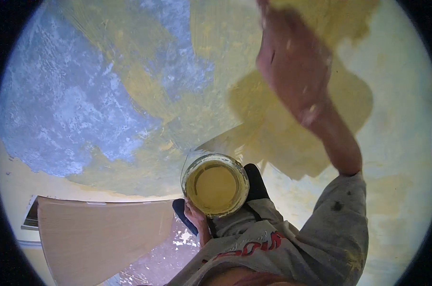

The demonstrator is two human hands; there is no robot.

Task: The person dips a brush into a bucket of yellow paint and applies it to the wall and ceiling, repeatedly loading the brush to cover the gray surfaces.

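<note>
My left hand is closed on the lower left side of a round paint bucket. The bucket has a thin wire handle and a paint-smeared rim, and it holds yellow paint. My right hand is raised high against the wall, blurred, with its back towards me. Its fingers look curled, but their tips and whatever they hold are hidden near the top edge. Wet-looking yellow coats the wall around it, and its dark shadow falls there.
Patchy blue paint covers the wall's left part, with yellow strokes across it. A brown cardboard sheet leans at the lower left beside a paint-spattered floor. My dark shoes show behind the bucket.
</note>
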